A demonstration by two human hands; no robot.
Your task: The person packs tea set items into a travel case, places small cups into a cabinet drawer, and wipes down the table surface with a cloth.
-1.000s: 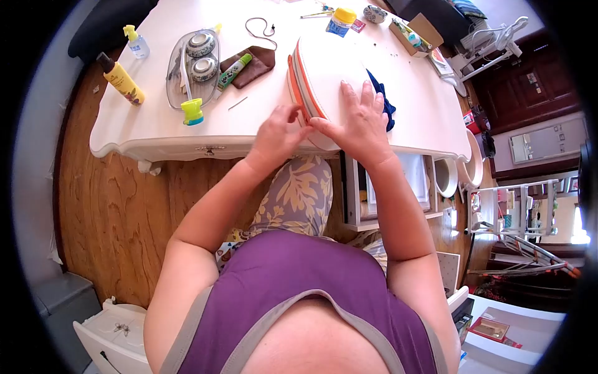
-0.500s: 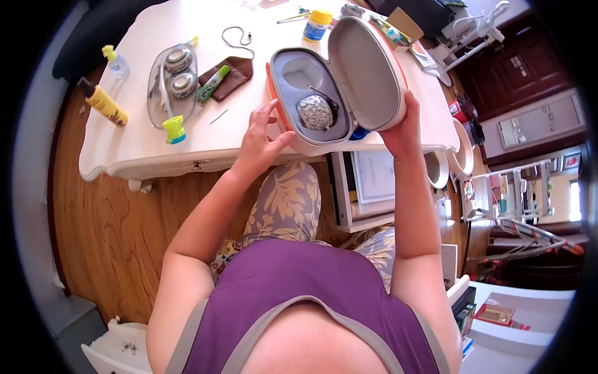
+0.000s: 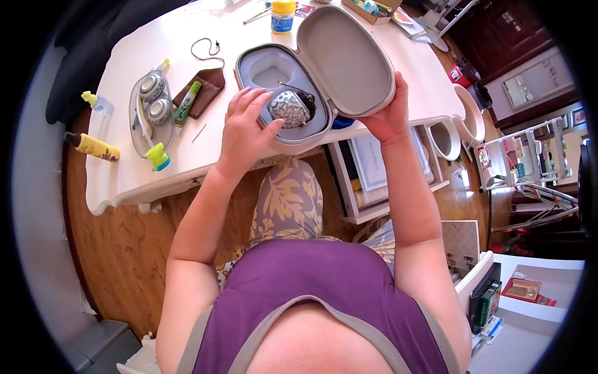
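A zip-up hard case (image 3: 309,142) stands open on its lower half, its lid (image 3: 344,59) swung to the right. In its grey padded insert (image 3: 269,73) sits a small blue-and-white patterned pot (image 3: 288,110) with a dark strap-like part beside it; the round hollow behind the pot holds nothing. My left hand (image 3: 244,132) reaches over the case's left rim, fingers apart, thumb close to the pot; whether it touches is unclear. My right hand (image 3: 387,115) grips the lid's lower right edge, thumb on the outside.
Left on the table (image 3: 205,146) lie a grey tray (image 3: 138,124) with two patterned cups, a brown pouch (image 3: 205,92), a green tube (image 3: 188,103) and bottles. A yellow-lidded jar (image 3: 283,17) stands behind the case. Below it, a drawer (image 3: 374,202) with papers is pulled out.
The case has shifted left and slightly nearer in view, its lid tilting further back. My left hand has moved from outside the rim to over the insert beside the pot.
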